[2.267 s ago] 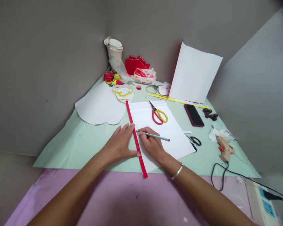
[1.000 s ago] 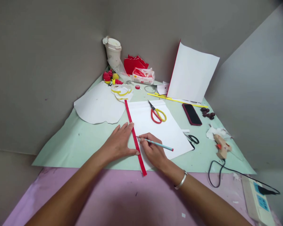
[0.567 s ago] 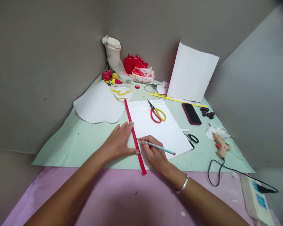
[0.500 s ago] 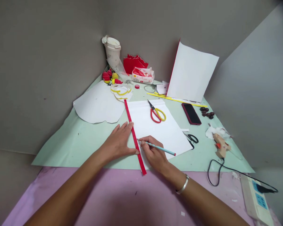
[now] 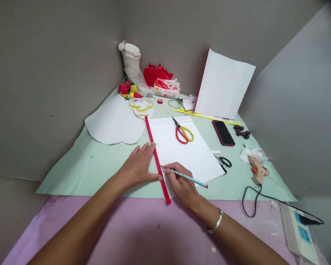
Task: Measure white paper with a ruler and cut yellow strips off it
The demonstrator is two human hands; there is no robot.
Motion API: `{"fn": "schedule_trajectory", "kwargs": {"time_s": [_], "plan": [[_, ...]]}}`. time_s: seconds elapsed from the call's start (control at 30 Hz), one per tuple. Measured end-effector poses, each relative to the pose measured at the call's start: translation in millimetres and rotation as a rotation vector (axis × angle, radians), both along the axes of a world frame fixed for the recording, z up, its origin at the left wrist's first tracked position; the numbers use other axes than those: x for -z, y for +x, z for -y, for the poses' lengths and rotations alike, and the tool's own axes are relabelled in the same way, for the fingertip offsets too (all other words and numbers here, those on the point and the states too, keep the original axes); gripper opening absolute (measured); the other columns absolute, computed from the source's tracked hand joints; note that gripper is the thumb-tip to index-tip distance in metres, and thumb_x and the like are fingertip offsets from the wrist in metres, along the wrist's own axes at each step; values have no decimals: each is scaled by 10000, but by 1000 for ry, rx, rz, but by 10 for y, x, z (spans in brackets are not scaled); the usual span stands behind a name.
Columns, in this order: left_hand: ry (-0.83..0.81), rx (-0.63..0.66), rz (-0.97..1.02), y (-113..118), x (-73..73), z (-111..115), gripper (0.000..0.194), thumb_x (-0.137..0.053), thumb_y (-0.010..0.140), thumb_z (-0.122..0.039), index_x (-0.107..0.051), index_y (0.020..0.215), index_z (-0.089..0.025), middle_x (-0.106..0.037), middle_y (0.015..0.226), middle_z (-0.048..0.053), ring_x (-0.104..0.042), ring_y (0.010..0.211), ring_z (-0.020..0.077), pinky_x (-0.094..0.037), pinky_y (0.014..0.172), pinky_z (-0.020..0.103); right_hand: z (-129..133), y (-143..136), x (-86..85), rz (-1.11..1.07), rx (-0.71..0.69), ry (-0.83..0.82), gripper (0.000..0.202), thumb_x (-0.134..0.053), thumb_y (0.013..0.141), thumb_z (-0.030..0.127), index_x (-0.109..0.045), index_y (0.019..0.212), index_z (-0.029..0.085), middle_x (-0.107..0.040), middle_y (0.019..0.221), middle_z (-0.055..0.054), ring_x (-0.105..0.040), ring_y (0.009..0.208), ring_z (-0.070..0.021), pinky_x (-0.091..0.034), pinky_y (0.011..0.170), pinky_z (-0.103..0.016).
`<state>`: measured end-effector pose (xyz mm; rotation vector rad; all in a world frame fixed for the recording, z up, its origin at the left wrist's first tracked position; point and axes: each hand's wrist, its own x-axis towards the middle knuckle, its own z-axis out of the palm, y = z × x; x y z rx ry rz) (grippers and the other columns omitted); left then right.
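Our outspread left hand (image 5: 138, 166) rests on a long, flat red strip (image 5: 157, 163), a white paper sheet (image 5: 172, 149) to its right; our right hand (image 5: 182, 184) grips a light-blue pencil (image 5: 192, 179), tip beside the strip. We seem partway along, near end unreached.

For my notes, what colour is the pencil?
The pencil is light blue with a red end, clearest in the head view.

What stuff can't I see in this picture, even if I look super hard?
All in the head view:
Left hand: its palm faces down, hidden by the back of the hand.
Blue pencil: any mark at its tip is too fine to tell.
Black scissors: part of the blades is hidden, seemingly by the white sheet.
Packet: small print, too tiny to read.
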<state>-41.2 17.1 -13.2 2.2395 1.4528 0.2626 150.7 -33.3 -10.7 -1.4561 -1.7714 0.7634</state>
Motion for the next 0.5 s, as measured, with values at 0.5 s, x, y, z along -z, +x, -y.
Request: {"fn": "schedule_trajectory", "kwargs": {"time_s": [0.5], "plan": [[5, 0, -29, 11, -15, -3, 1176, -715, 652, -694, -209, 1549, -127, -278, 1616, 180, -194, 1507, 329, -173, 1219, 494, 179, 57, -24, -2, -1, -23, 193, -500, 936, 199, -693, 917, 197, -722, 830, -14, -654, 796, -177, -466, 738, -281]]}}
